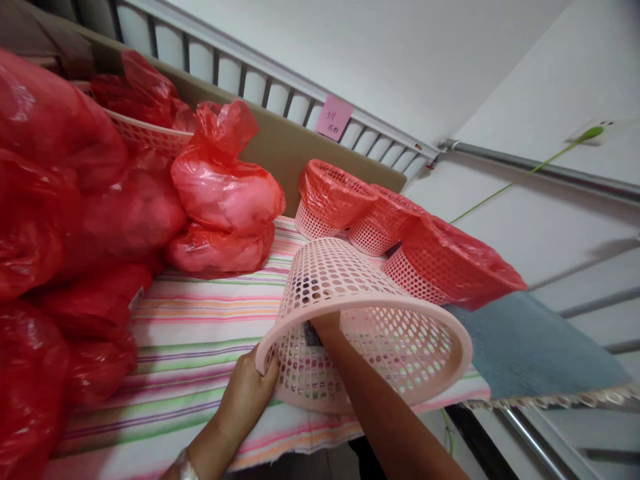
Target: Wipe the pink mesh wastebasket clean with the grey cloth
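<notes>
A pale pink perforated basket (363,277) lies tilted on a striped cloth (200,313), its mouth facing me. My left hand (250,383) grips the left side of its rim, fingers closed. My right hand (325,321) reaches inside through the mouth and is closed around a dark cloth (312,335), touching the inner wall. The fingers of my right hand show only partly through the basket's holes.
Red plastic bags, filled and piled, stand at the left, with one tied bag (225,193) nearer the middle. Several baskets lined with red plastic (335,193) stand behind. A metal railing (280,73) and cardboard run along the back; a blue cloth (540,347) hangs at the right.
</notes>
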`<action>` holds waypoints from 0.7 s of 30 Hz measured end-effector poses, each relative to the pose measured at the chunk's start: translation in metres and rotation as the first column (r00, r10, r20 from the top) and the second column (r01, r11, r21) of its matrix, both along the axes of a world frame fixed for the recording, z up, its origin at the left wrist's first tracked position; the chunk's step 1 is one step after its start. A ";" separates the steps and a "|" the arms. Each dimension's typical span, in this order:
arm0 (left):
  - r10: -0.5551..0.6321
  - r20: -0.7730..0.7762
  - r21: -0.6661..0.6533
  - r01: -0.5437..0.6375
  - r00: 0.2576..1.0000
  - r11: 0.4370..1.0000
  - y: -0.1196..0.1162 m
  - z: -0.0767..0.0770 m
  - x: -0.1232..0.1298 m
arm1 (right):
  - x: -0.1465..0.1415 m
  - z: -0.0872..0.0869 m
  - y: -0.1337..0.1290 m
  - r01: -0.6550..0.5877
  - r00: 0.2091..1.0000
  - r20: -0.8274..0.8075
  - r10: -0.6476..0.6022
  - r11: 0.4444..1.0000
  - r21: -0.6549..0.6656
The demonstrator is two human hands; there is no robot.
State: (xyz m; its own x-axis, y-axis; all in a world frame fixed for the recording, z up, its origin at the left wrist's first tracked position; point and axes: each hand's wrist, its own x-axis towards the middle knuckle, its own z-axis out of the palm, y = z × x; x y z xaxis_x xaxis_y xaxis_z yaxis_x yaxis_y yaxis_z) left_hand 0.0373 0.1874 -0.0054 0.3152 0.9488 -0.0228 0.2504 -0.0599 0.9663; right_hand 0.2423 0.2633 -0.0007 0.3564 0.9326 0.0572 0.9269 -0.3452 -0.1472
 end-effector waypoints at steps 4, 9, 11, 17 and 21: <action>0.028 0.013 -0.016 -0.028 1.000 0.999 -0.002 -0.004 0.003 | -0.024 0.000 -0.043 -0.009 0.999 0.049 0.008 1.000 0.006; 0.058 0.039 -0.028 -0.057 0.998 0.998 -0.002 -0.005 0.004 | -0.058 -0.003 -0.122 -0.140 0.990 0.019 0.140 0.990 0.003; 0.055 0.062 -0.018 -0.054 0.997 0.998 -0.003 -0.006 0.003 | -0.063 -0.004 -0.142 -0.197 0.980 -0.021 0.197 0.980 0.005; 0.028 0.042 -0.014 -0.028 0.999 1.000 -0.005 -0.002 0.002 | -0.040 0.000 -0.102 -0.132 0.989 0.064 0.133 0.991 -0.010; -0.011 -0.026 0.053 0.013 1.000 0.999 -0.001 0.008 -0.002 | -0.014 0.002 -0.034 -0.019 0.999 0.048 0.018 0.999 0.029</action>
State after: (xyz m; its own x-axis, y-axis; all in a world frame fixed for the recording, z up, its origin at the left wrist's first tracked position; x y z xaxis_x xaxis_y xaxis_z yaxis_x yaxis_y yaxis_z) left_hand 0.0356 0.1865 0.0030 0.3266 0.9450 0.0191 0.2737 -0.1139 0.9551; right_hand 0.2286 0.2293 0.0014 0.3353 0.9366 0.1013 0.9393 -0.3241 -0.1124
